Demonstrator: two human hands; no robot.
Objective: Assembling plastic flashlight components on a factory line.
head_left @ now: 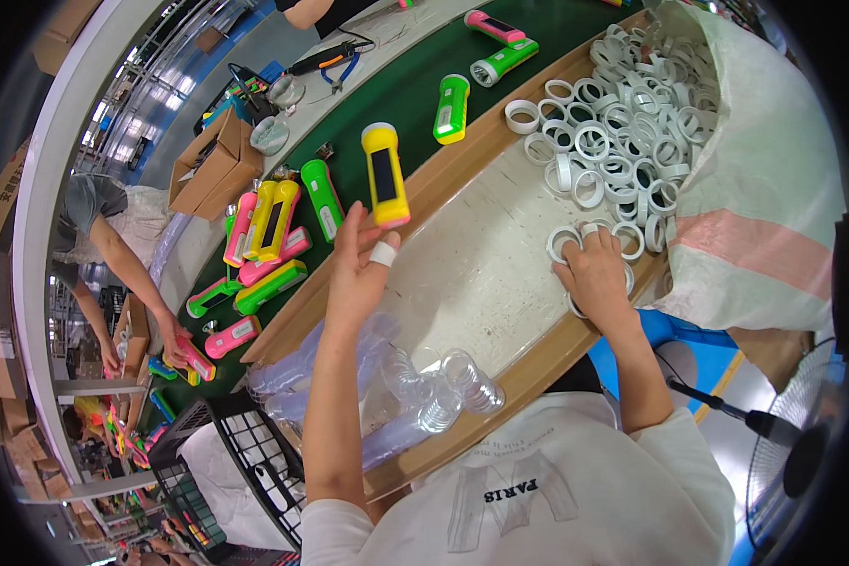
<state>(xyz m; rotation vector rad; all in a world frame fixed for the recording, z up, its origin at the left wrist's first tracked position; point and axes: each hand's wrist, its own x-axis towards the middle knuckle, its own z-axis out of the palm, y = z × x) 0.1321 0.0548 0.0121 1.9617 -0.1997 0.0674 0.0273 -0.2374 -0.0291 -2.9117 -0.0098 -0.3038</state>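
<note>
My left hand (357, 274) reaches over the wooden edge of the tray, fingers apart, white tape round its thumb. Its fingers are at the near end of a yellow flashlight (384, 174) with a dark panel; whether they touch it I cannot tell. On the right, my right hand (596, 283) has its fingers curled down onto a white ring (564, 243) at the near side of a heap of white rings (632, 123). Its fingertips are partly hidden among the rings. A green flashlight (323, 200) lies just left of the yellow one.
More flashlights (451, 108) lie along the green belt (349, 123). Clear plastic stacks (434, 396) fill the tray's near left end. A woven sack (745, 170) borders the rings; a fan (792, 443) stands right. At left, a co-worker's hand (174, 341) holds a pink flashlight.
</note>
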